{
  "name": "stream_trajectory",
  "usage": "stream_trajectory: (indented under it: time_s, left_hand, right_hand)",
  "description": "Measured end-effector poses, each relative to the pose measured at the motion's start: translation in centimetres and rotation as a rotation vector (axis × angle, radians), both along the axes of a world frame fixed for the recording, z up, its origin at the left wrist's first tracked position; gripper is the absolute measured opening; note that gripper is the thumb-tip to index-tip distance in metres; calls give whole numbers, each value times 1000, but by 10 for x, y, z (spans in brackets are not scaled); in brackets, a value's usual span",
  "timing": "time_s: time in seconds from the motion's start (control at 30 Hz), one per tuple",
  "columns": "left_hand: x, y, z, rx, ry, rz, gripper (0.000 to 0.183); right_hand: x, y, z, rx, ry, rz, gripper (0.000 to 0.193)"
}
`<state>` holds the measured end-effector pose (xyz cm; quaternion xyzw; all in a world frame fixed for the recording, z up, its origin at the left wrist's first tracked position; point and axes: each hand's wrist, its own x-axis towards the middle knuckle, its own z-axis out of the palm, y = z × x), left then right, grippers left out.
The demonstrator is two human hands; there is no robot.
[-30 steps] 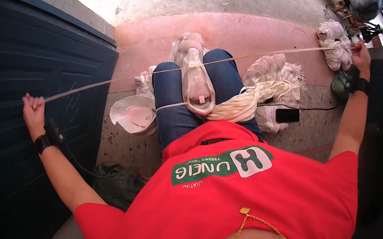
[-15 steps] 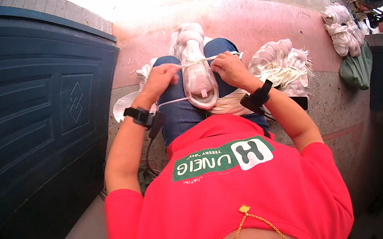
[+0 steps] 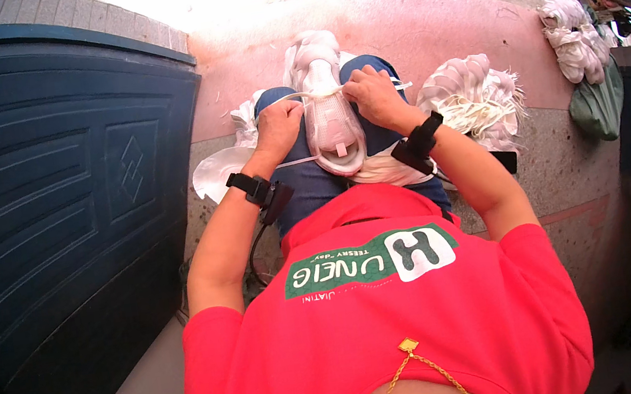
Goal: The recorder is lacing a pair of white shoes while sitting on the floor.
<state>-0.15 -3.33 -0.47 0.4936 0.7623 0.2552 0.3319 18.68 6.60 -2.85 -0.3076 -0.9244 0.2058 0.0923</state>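
Note:
A pale white-pink shoe upper with a mesh front lies lengthwise between my thighs, its rounded end toward me. A flat white shoelace runs across its middle. My left hand is closed on the lace at the left edge of the upper. On the other side, my right hand pinches the lace, whose loose end sticks out to the right past my fingers. More white uppers are bunched behind this one. A thin white strand crosses my left thigh near the rounded end.
A fanned pile of white uppers with cream laces lies right of my knee. White pieces sit by my left leg. A dark panelled door stands left. Farther right are bundled uppers, a green sack and a partly visible person.
My left hand has drawn slightly toward me and its fingers have curled in. My right hand stays at the lace on the right. The whole view has shifted slightly.

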Motion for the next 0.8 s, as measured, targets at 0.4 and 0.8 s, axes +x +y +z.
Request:
stream_trajectory:
  time_s: [0.4, 0.8]
  left_hand:
    - [2, 10, -7, 13, 360, -144, 23]
    - [25, 5, 9, 152, 770, -193, 19]
  right_hand:
    - [-9, -1, 1, 122, -106, 79, 8]
    - [-7, -13, 18, 198, -42, -128, 15]
